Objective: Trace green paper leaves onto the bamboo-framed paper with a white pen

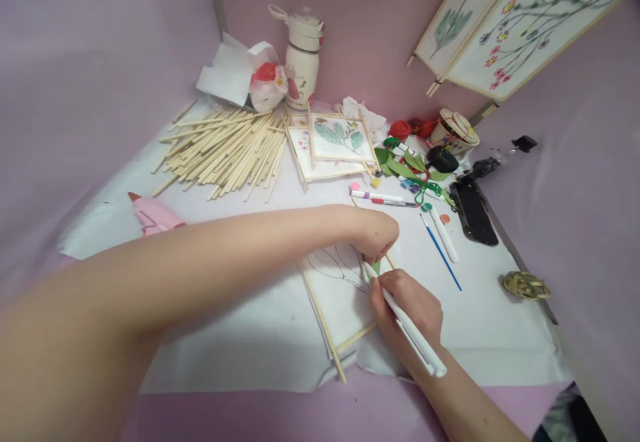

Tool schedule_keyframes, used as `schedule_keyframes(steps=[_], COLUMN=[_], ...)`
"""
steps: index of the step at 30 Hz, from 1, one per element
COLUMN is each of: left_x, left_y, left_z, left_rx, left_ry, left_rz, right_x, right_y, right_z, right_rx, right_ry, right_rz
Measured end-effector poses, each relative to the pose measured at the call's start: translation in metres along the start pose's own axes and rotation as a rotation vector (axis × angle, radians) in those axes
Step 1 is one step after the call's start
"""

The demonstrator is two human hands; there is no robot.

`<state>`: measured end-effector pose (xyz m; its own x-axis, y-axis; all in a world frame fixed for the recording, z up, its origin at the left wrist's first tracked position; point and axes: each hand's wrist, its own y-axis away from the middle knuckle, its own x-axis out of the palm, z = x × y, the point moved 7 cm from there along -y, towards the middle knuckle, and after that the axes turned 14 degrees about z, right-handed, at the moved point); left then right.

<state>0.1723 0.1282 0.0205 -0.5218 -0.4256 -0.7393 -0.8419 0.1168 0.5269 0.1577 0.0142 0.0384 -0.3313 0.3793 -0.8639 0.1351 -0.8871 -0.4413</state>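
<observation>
My right hand [413, 305] grips a white marker pen [413, 335], its tip down on a sheet of paper set in a frame of thin wooden sticks [320, 312]. Dark outlines of leaves [327, 262] are drawn on the sheet, and a green patch [373, 269] shows right by the pen tip. Across the far part of the framed sheet reaches my left arm. My left hand [377, 234] is curled closed with its knuckles up, resting at the frame's far right side, just beyond the tip. Whatever its fingers pinch is hidden.
Behind my left arm lie a pile of wooden sticks [225, 152] and finished framed pictures [343, 137]. A white bottle [303, 59] stands at the back. To the right are markers [443, 234], a blue paintbrush [440, 252], green leaves [400, 165] and a black phone [474, 212].
</observation>
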Motion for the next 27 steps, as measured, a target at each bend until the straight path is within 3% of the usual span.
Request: schedule_keyframes(steps=[27], left_x=[0.0004], left_y=[0.0031], left_z=[0.0012], left_rx=[-0.029], left_ry=[0.049], left_rz=[0.041], right_x=[0.0048], right_y=[0.0012], right_z=[-0.0015], right_rx=[0.040], right_ry=[0.037], right_rz=[0.022])
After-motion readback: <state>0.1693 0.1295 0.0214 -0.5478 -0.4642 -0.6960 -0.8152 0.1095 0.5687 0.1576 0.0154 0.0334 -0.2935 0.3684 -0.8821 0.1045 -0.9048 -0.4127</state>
